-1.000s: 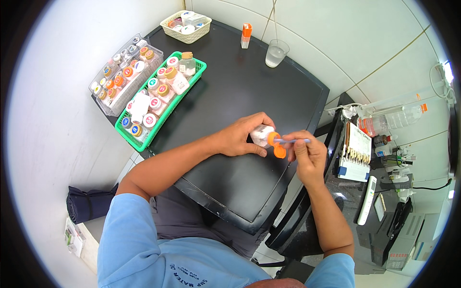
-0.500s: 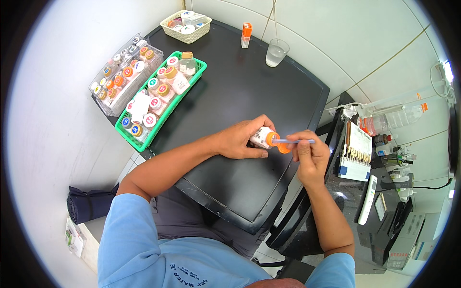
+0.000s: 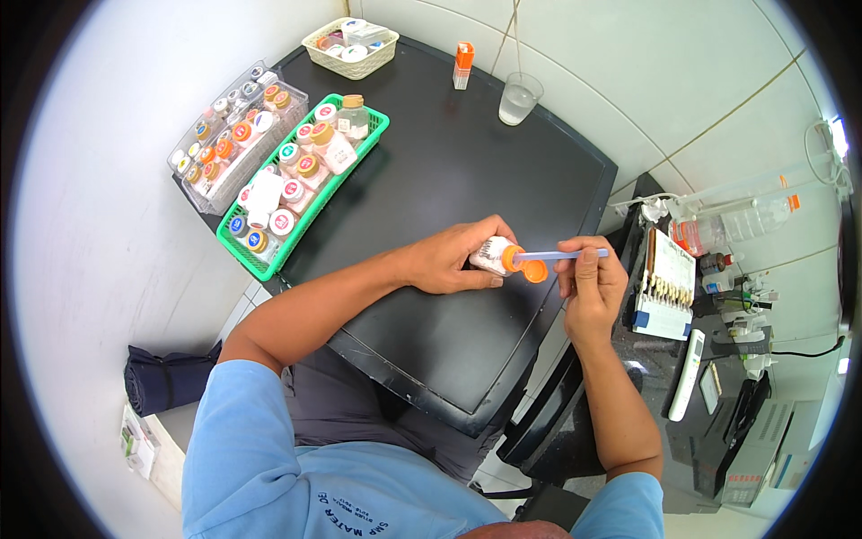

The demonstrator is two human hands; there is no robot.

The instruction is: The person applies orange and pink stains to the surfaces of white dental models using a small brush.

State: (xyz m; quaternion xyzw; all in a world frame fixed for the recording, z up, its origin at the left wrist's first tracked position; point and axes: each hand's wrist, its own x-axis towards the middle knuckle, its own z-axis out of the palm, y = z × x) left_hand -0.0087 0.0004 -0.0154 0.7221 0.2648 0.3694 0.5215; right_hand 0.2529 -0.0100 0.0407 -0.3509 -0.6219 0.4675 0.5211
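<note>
My left hand is wrapped round a small white plastic bottle with an orange flip cap, held tilted above the black table with its mouth toward the right. The cap hangs open on the near right side of the neck. My right hand pinches a thin pale-blue stick, which looks like a narrow spatula or flat straw. Its left end is at the bottle's mouth; whether the tip is inside cannot be made out.
A green basket of capped jars and a clear rack of bottles stand at the left. Farther back are a cream basket, an orange-and-white box and a glass of water. A side counter holds a shade-tab tray and a white handheld device.
My right hand has shifted a little to the right, drawing the stick partly away from the bottle's mouth. More of the open cap shows. My left hand and the bottle stay nearly still.
</note>
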